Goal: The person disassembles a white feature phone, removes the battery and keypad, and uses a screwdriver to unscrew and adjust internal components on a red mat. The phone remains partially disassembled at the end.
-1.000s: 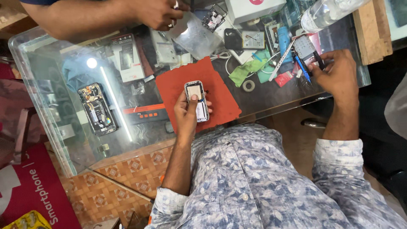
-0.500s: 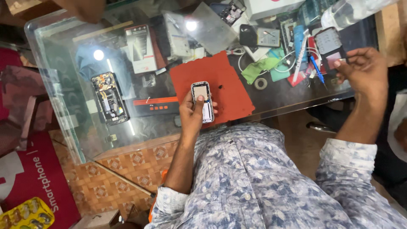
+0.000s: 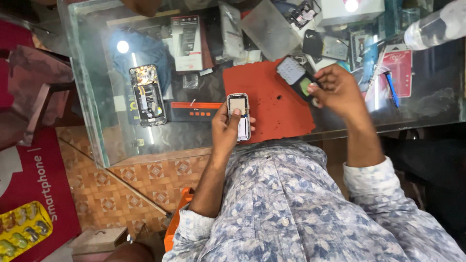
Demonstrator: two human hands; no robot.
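Keeping the left hand point(image 3: 224, 132) clamped firmly on the small phone point(image 3: 239, 115) mid-frame matters while the right hand point(image 3: 340, 90) pinches the keypad panel point(image 3: 297, 75) squarely over the red mat point(image 3: 272, 109).

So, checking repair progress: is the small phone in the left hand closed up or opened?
Opened: the small phone in the left hand shows bare inner parts.

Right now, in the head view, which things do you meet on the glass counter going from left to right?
Opened smartphone → small phone held in the left hand → red mat → keypad part held in the right hand → blue pen.
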